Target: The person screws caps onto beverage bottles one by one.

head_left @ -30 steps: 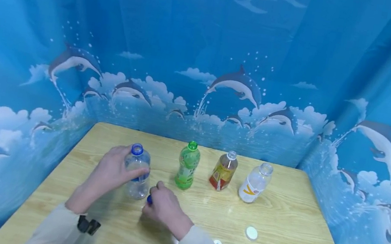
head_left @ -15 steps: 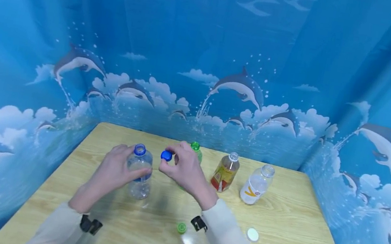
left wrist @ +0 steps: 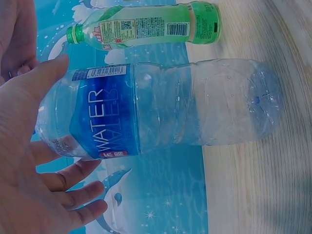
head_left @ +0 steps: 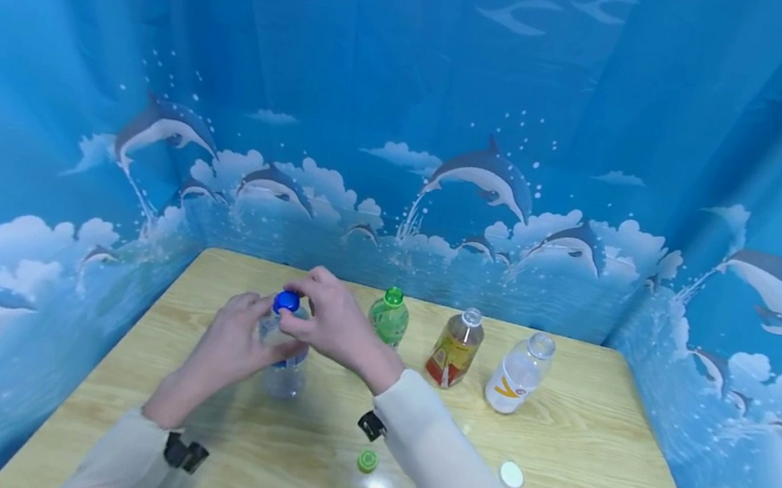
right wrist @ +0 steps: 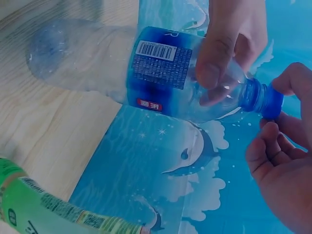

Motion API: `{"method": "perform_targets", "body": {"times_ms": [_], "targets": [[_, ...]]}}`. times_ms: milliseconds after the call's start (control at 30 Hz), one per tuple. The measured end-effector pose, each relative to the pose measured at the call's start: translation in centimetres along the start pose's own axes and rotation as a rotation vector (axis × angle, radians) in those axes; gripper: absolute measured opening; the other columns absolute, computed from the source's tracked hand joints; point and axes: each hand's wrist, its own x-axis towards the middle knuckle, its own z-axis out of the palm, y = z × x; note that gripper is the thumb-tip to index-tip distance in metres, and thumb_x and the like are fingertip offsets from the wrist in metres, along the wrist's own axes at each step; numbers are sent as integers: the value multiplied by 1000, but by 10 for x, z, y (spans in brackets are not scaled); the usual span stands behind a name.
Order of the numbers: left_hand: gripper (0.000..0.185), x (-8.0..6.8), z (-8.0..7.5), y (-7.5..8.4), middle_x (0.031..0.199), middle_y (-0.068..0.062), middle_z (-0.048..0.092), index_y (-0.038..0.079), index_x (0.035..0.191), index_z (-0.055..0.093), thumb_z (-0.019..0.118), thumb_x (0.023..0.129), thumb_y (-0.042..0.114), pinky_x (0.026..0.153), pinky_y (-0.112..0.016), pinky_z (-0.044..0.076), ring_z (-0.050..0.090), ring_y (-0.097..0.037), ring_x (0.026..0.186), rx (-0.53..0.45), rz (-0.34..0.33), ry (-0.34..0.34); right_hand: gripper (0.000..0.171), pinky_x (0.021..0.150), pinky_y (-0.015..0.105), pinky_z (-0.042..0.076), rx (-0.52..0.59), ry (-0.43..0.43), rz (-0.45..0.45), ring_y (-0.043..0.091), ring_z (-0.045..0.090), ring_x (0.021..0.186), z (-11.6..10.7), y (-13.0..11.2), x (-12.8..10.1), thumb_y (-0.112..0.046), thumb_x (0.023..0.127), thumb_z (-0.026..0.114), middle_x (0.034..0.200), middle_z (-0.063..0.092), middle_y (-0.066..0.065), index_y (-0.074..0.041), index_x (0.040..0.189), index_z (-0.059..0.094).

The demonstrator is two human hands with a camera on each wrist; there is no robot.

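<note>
A clear water bottle (left wrist: pixel 170 105) with a blue label stands upright on the table. My left hand (head_left: pixel 235 347) grips it round the upper part, thumb on one side and fingers on the other. Between thumb and fingers of my right hand (head_left: pixel 337 320) is a blue cap (head_left: pixel 287 302), pinched right at the mouth of the bottle. In the right wrist view the cap (right wrist: pixel 273 103) sits at the end of the blue neck (right wrist: pixel 252 95); how far it is threaded I cannot tell.
To the right stand an uncapped green bottle (head_left: pixel 389 320), a bottle with a yellow and red label (head_left: pixel 455 348) and a clear bottle with a white label (head_left: pixel 519 373). A green cap (head_left: pixel 367 461) and a white cap (head_left: pixel 512 475) lie on the wooden table (head_left: pixel 599 477).
My right hand has lifted the blue cap from the tabletop and carried it up and left onto the water bottle's mouth. My left hand has kept its grip on the bottle.
</note>
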Motion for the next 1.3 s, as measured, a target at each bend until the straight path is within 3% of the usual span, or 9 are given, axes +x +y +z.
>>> {"method": "perform_targets", "body": {"times_ms": [167, 367, 567, 733, 867, 1067, 1167, 1300], "targets": [[68, 1, 1, -2, 107, -9, 71, 14, 141, 64, 88, 85, 45, 85, -55, 54, 64, -30, 97, -23, 18, 14, 36, 74, 17, 48, -18, -50, 1, 26, 64, 98, 0, -3, 9, -17, 102, 66, 120, 62, 12, -4, 136, 68], [66, 1, -1, -1, 114, -11, 73, 14, 140, 65, 87, 87, 45, 90, -60, 54, 66, -36, 106, -50, -4, 2, 39, 72, 17, 48, -53, -90, 30, 17, 60, 94, -4, -5, 15, -18, 101, 67, 119, 65, 12, -2, 137, 68], [67, 0, -2, 0, 122, -14, 70, 15, 140, 66, 84, 87, 53, 94, -62, 53, 63, -36, 114, -61, -61, -25, 29, 64, 17, 46, -135, -91, 67, 10, 57, 81, -9, -7, 22, -33, 102, 71, 101, 68, 4, -7, 115, 73], [66, 0, -3, 2, 119, -14, 69, 11, 133, 69, 86, 85, 53, 91, -58, 55, 63, -34, 110, -57, -104, -39, 35, 54, 18, 36, -167, -52, 137, 9, 48, 66, 0, -5, 22, -48, 102, 69, 82, 57, -2, -14, 96, 62], [63, -2, -1, 2, 115, -13, 71, 10, 128, 70, 86, 85, 52, 89, -56, 56, 64, -32, 106, -55, -94, -28, 38, 52, 18, 32, -165, -8, 139, 9, 43, 61, 9, -1, 19, -51, 102, 67, 76, 51, -3, -16, 91, 56], [60, -2, 0, 2, 118, -14, 71, 12, 132, 70, 88, 85, 46, 91, -59, 56, 64, -35, 110, -64, -75, -15, 34, 57, 16, 41, -169, -15, 110, 8, 52, 70, 4, -1, 15, -47, 101, 69, 87, 62, -2, -14, 98, 66], [58, -1, 0, 1, 115, -12, 71, 14, 130, 71, 88, 85, 45, 90, -58, 56, 65, -35, 109, -65, -59, -5, 38, 56, 16, 39, -235, -5, 88, 9, 50, 68, 5, 0, 16, -51, 101, 68, 83, 61, -2, -13, 95, 66], [53, 0, 1, 0, 108, -8, 74, 16, 126, 73, 90, 84, 43, 85, -53, 56, 65, -31, 101, -58, -5, 16, 52, 48, 18, 31, -405, 12, 70, 9, 47, 59, 9, 2, 15, -66, 98, 62, 74, 56, -3, -15, 89, 63]]}}
